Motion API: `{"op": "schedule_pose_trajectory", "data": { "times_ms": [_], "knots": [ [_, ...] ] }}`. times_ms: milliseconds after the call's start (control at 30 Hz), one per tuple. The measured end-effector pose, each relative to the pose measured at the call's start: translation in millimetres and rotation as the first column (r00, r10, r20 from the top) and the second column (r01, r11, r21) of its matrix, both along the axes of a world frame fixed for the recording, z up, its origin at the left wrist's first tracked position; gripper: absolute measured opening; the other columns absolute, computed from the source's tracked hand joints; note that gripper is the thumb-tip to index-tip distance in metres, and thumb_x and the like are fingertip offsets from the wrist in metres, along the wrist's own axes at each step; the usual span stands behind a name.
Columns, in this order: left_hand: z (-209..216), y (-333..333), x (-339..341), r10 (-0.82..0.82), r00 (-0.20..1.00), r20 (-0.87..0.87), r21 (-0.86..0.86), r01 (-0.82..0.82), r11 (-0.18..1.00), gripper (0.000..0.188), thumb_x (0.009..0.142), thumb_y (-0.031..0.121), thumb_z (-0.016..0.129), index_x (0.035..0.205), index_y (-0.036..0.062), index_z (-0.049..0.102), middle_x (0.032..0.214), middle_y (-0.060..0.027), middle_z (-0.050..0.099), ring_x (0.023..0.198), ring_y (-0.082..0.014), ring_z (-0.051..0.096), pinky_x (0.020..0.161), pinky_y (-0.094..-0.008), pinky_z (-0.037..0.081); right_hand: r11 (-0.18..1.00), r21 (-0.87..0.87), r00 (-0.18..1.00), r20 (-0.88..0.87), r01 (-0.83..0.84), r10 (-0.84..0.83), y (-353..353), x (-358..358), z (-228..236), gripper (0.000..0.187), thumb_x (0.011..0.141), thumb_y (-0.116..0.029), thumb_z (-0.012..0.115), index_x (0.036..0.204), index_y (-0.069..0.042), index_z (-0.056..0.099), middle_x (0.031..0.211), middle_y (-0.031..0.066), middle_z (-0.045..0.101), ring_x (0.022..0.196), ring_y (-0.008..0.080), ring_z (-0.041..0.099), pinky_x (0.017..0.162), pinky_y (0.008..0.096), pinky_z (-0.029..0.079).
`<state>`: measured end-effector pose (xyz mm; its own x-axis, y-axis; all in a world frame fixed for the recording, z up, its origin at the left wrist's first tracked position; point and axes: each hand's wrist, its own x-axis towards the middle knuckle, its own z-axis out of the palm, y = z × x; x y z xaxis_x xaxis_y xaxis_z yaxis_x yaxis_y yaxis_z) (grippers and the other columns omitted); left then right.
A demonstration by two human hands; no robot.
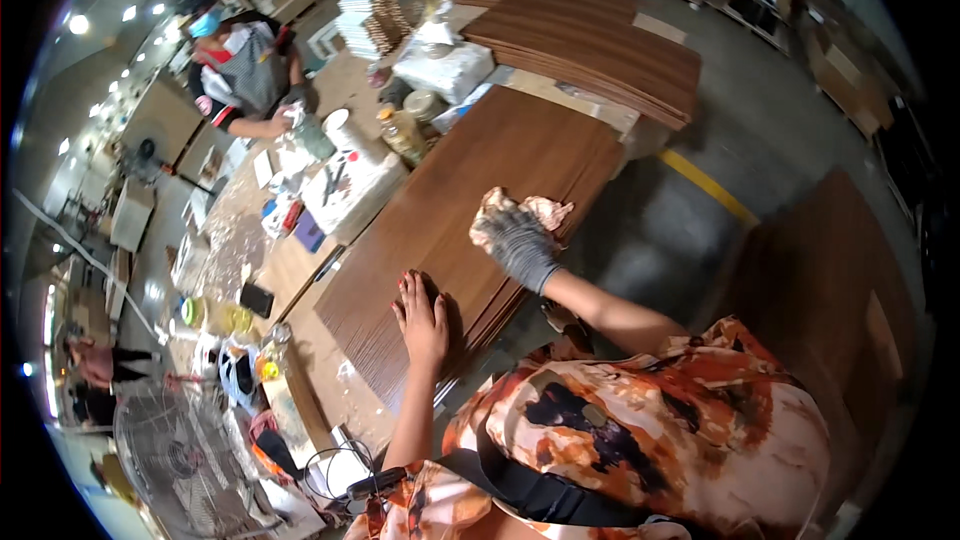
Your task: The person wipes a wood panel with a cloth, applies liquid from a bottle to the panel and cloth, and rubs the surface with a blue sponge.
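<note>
A stack of dark brown wood-grain panels [520, 145] lies in front of me on the workbench. My right hand [520, 245], in a grey knit glove, presses a crumpled, pale pinkish cloth [496, 212] onto the top panel near its right edge. Part of the cloth sticks out beyond the fingers. My bare left hand [422, 325] rests flat on the same panel toward its near left end, fingers stretched out and holding nothing.
Bottles [402, 135], a white block with tools [350, 190] and a phone [256, 300] sit left of the panels. More panel stacks [590, 40] lie beyond. Across the bench a masked person [245, 70] handles a container. A fan [185, 455] stands at lower left.
</note>
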<state>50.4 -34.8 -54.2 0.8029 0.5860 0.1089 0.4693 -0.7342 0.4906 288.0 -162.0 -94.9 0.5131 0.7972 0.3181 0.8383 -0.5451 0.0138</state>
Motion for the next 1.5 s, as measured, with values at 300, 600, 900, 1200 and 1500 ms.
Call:
{"op": "schedule_pose_trajectory", "data": {
  "times_ms": [300, 600, 900, 1200, 1500],
  "knots": [
    [0, -15, 12, 0.087, 0.977, -0.196, 0.171, -0.053, 0.984, 0.070, 0.110, 0.050, 0.029, 0.166, 0.0081, 0.024, 0.175, -0.0107, 0.017, 0.162, -0.0287, 0.010, 0.128, -0.0555, 0.003, 0.979, 0.085, 0.979, -0.102, 0.186, -0.177, -7, -11, -32, 0.052, 0.102, -0.036, 0.048, 0.149, -0.017, 0.053, 0.166, 0.0119, 0.037, 0.156, 0.0266, 0.029, 0.125, 0.0494, 0.024],
    [13, -16, 21, 0.100, 0.979, -0.177, 0.137, -0.076, 0.988, 0.070, 0.108, 0.046, 0.040, 0.165, 0.0077, 0.027, 0.174, -0.0097, 0.020, 0.162, -0.0271, 0.013, 0.128, -0.0564, 0.004, 0.911, 0.363, 0.962, -0.248, 0.199, -0.111, -90, 311, 1, 0.036, 0.105, -0.031, 0.049, 0.130, -0.014, 0.068, 0.128, 0.0204, 0.068, 0.123, 0.0367, 0.062, 0.105, 0.0470, 0.048],
    [1, -29, 12, 0.268, 0.947, -0.178, 0.154, -0.242, 0.958, 0.070, 0.108, 0.050, 0.039, 0.165, 0.0106, 0.029, 0.174, -0.0085, 0.023, 0.161, -0.0266, 0.018, 0.127, -0.0624, 0.007, 0.864, 0.502, 0.897, -0.370, -0.025, 0.241, 29, 284, 71, 0.026, 0.108, -0.025, 0.051, 0.117, -0.009, 0.070, 0.114, 0.0083, 0.074, 0.108, 0.0236, 0.068, 0.090, 0.0356, 0.053],
    [16, -58, 105, 0.090, 0.937, -0.338, 0.066, -0.071, 0.995, 0.137, 0.078, 0.090, 0.057, 0.165, -0.0041, 0.010, 0.173, -0.0260, 0.007, 0.162, -0.0393, -0.001, 0.124, -0.0651, -0.002, 0.742, 0.065, 0.745, 0.070, -0.667, 0.663, 117, 76, -3, 0.045, 0.100, -0.031, 0.048, 0.141, -0.017, 0.059, 0.150, 0.0120, 0.052, 0.151, 0.0312, 0.035, 0.124, 0.0495, 0.026],
    [26, -67, 112, 0.136, 0.972, -0.190, 0.227, -0.091, 0.970, 0.123, 0.083, 0.088, 0.053, 0.163, -0.0015, 0.026, 0.172, -0.0208, 0.019, 0.162, -0.0343, 0.011, 0.126, -0.0620, 0.003, 0.985, 0.003, 0.979, 0.110, -0.173, 0.171, 98, 351, -12, 0.043, 0.103, -0.024, 0.046, 0.144, -0.017, 0.057, 0.155, 0.0156, 0.050, 0.141, 0.0319, 0.048, 0.119, 0.0475, 0.035]
  ]
}}
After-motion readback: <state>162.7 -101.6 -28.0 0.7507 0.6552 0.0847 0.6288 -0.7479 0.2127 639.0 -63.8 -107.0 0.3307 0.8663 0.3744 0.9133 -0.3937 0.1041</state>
